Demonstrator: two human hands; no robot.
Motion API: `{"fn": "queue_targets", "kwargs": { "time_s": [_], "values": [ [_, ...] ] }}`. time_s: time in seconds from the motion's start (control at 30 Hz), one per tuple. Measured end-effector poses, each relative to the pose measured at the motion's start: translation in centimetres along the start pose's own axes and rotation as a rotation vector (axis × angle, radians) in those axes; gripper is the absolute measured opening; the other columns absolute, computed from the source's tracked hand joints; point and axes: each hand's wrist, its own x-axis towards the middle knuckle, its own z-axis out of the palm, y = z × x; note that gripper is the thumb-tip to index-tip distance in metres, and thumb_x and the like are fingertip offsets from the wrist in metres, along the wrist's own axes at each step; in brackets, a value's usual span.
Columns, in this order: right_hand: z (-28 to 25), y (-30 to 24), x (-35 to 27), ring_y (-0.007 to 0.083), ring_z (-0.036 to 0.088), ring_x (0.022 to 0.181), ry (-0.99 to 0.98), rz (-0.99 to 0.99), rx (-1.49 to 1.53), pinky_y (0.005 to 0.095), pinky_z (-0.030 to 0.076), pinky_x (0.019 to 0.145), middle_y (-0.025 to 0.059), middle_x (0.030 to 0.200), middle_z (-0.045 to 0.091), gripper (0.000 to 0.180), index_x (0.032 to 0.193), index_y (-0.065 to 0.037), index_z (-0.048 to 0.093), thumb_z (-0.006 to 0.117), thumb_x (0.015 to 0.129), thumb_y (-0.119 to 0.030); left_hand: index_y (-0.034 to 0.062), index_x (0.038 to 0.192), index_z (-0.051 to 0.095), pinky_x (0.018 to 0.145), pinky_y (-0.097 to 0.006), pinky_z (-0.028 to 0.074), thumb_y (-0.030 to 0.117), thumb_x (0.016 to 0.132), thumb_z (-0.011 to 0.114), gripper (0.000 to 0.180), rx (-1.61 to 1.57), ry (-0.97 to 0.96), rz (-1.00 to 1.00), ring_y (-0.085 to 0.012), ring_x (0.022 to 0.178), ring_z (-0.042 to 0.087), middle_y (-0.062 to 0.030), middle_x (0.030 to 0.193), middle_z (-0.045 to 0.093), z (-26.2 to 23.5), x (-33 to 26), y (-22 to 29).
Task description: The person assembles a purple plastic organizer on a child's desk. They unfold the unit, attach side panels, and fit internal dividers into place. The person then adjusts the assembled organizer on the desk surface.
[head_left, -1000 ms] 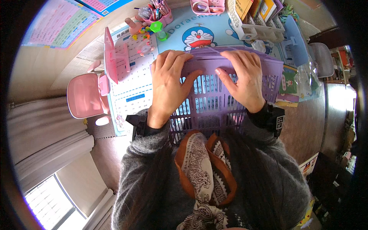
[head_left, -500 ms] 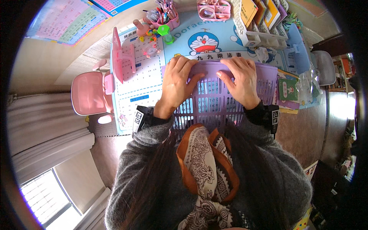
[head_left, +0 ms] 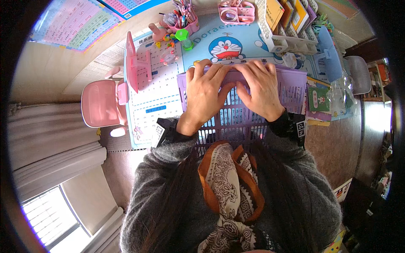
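Both hands pressed onto a purple slatted basket at the centre of the frame.

The left hand (head_left: pixel 205 93) and right hand (head_left: pixel 260 89) lie nearly flat, fingers spread and curled over the far rim of the purple plastic basket (head_left: pixel 291 90), gripping it rather than closing around it. Compared with a second ago the hands have drawn closer together along that rim, and the basket sits a little lower in the frame, nearer the body, so it appears to be held steady over the desk (head_left: pixel 156 101). Room is tight above: a pink pen cup (head_left: pixel 182 19), a white book rack (head_left: pixel 287 31) and a pink tray (head_left: pixel 236 10) crowd the upper edge. A pink chair (head_left: pixel 99 103) stands at the left; the right side holds papers and a green card (head_left: pixel 319 99).
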Motion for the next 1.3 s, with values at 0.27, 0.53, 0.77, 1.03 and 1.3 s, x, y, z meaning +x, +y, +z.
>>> {"fn": "queue_targets", "kwargs": {
  "time_s": [0.27, 0.53, 0.77, 1.03, 1.3],
  "values": [
    [1.2, 0.8, -0.2, 0.0209, 0.053, 0.093, -0.003, -0.038, 0.034, 0.0358, 0.035, 0.082, 0.0042, 0.098, 0.060, 0.039, 0.109, -0.008, 0.058, 0.062, 0.072, -0.019, 0.0114, 0.110, 0.060, 0.085, -0.039, 0.034, 0.024, 0.073, 0.069, 0.040, -0.029, -0.030, -0.017, -0.0266, 0.103, 0.049, -0.0046, 0.105, 0.060, 0.8, -0.6, -0.9],
    [-5.1, 8.0, -2.0, 0.0282, 0.053, 0.101, 0.000, 0.138, 0.029, 0.0376, 0.041, 0.088, 0.0114, 0.110, 0.056, 0.043, 0.114, -0.006, 0.057, 0.069, 0.075, -0.022, 0.0125, 0.110, 0.060, 0.090, -0.041, 0.031, 0.027, 0.071, 0.072, 0.043, -0.038, -0.018, -0.073, -0.0267, 0.105, 0.046, -0.0038, 0.104, 0.060, 0.4, -0.2, -3.1],
    [-5.0, 9.0, -4.0, 0.0289, 0.051, 0.097, -0.012, 0.141, 0.120, 0.0376, 0.043, 0.082, 0.0108, 0.100, 0.057, 0.036, 0.103, -0.004, 0.058, 0.071, 0.074, -0.022, 0.0045, 0.093, 0.063, 0.080, -0.040, 0.041, 0.027, 0.079, 0.066, 0.027, -0.130, -0.172, 0.021, -0.0319, 0.088, 0.055, -0.0130, 0.090, 0.061, 0.5, 3.4, -3.7],
    [-4.7, 7.0, -3.8, 0.0247, 0.051, 0.099, 0.013, 0.145, 0.125, 0.0383, 0.036, 0.089, 0.0085, 0.101, 0.056, 0.040, 0.105, -0.007, 0.060, 0.069, 0.074, -0.030, 0.0049, 0.104, 0.061, 0.078, -0.040, 0.044, 0.019, 0.076, 0.067, 0.032, -0.146, -0.070, 0.038, -0.0319, 0.088, 0.055, -0.0108, 0.097, 0.059, 2.6, 2.6, 0.6],
    [-2.2, 5.1, -2.7, 0.0220, 0.051, 0.097, 0.082, 0.057, -0.022, 0.0375, 0.033, 0.084, 0.0038, 0.100, 0.056, 0.041, 0.109, -0.011, 0.059, 0.066, 0.073, -0.028, 0.0104, 0.110, 0.060, 0.081, -0.038, 0.038, 0.019, 0.075, 0.067, 0.036, -0.107, -0.040, 0.020, -0.0269, 0.092, 0.053, -0.0054, 0.101, 0.061, 3.5, 2.4, 1.4]
  ]
}}
